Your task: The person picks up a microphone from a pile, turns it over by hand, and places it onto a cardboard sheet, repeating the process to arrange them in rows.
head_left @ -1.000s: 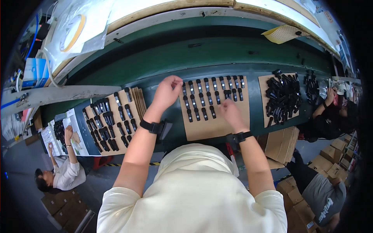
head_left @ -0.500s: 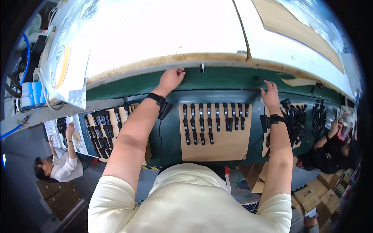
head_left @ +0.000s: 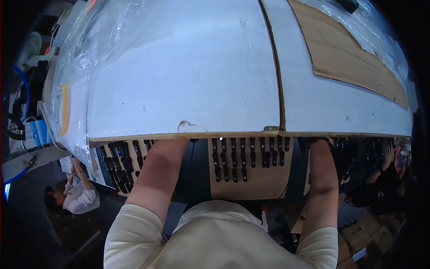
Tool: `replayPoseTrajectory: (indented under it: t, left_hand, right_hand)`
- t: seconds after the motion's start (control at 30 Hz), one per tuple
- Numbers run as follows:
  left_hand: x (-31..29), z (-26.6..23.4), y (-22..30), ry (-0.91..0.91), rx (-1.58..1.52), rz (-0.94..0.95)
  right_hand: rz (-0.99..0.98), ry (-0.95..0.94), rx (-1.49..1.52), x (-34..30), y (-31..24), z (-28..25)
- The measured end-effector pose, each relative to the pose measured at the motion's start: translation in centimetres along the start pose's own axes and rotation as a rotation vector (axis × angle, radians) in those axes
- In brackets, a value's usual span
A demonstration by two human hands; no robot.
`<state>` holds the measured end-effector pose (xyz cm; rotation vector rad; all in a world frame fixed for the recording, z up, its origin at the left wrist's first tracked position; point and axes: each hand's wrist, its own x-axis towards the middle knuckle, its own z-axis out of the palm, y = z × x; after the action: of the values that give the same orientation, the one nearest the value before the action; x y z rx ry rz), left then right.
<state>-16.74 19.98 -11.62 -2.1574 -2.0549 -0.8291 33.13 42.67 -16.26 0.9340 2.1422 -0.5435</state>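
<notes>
Both my forearms reach forward under a white shelf (head_left: 179,89), whose front edge covers both my hands. What either hand holds or touches is hidden. My left forearm (head_left: 159,168) passes between a board of black parts (head_left: 118,163) on the left and the middle cardboard sheet (head_left: 255,186). On that sheet, slim black parts (head_left: 234,159) with small round light spots lie in rows, their far ends partly cut off by the shelf. My right forearm (head_left: 323,172) lies to the right of the sheet, close to more black parts in shadow.
The shelf carries a flat brown cardboard piece (head_left: 354,69) and clear plastic film (head_left: 96,40). A light-blue box (head_left: 38,132) and blue hose stand at left. One person in white (head_left: 80,197) works at left; another in dark clothes (head_left: 380,184) at right. Cardboard boxes (head_left: 360,235) sit lower right.
The view has shifted so the shelf edge now sits lower and covers both hands, which showed earlier over the green bench. The picture is darker.
</notes>
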Motion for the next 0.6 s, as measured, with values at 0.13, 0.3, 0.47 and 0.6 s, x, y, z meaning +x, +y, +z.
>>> replayPoseTrajectory:
  t: [0.13, 0.3, 0.47, 0.6]
  left_hand:
    - [-1.5, -5.1, 0.1, -0.040, -0.024, -0.122]
    - [2.3, -12.0, 8.7, -0.184, -0.425, -0.416]
    - [-2.0, -20.8, 16.4, -0.020, -1.047, -0.712]
    - [-4.0, -26.1, 21.7, 0.122, -1.570, -0.904]
  right_hand:
    - [0.213, 0.669, 0.251, -8.4, -13.9, -8.1]
    - [-0.101, 0.960, 0.945, -20.7, -22.8, -9.0]
    - [-0.189, 0.792, 1.285, -29.3, -31.8, -9.2]
    - [-0.331, 0.763, 1.347, -33.7, -36.0, -8.4]
